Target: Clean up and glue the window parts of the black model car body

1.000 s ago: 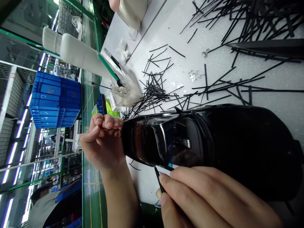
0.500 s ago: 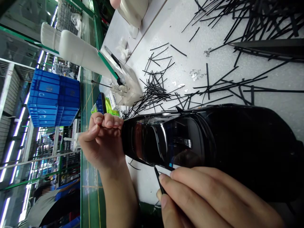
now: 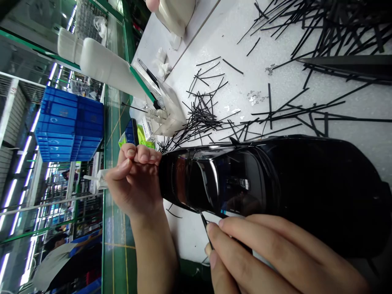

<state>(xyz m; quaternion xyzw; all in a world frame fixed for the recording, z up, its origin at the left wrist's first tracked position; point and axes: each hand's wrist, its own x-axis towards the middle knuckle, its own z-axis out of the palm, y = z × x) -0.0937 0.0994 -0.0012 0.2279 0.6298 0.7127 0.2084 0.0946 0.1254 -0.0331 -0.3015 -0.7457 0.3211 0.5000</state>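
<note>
A glossy black model car [image 3: 318,192] with clear windows lies across the middle and right. My left hand [image 3: 137,179] is at its left end, palm towards me and fingers curled. The thumb meets a fingertip, and other fingertips touch the car's end; anything between them is hidden. Below the car, my right hand [image 3: 269,253] pinches a thin, dark, pointed tool [image 3: 204,222] between thumb and fingers. Its tip touches the car's lower side edge near the windows. Part of the tool is hidden behind my fingers.
Many black strips [image 3: 205,112] are scattered on the white table [image 3: 226,41]. A long dark blade-like piece [image 3: 346,65] lies upper right. Beyond my left hand are a white holder with tools [image 3: 174,118], a white bottle [image 3: 104,65] and blue crates [image 3: 69,122]. A person [image 3: 58,261] is lower left.
The view has shifted slightly, so the table items appear a little further right. Both hands keep nearly the same pose, and the tool tip stays at the car's edge.
</note>
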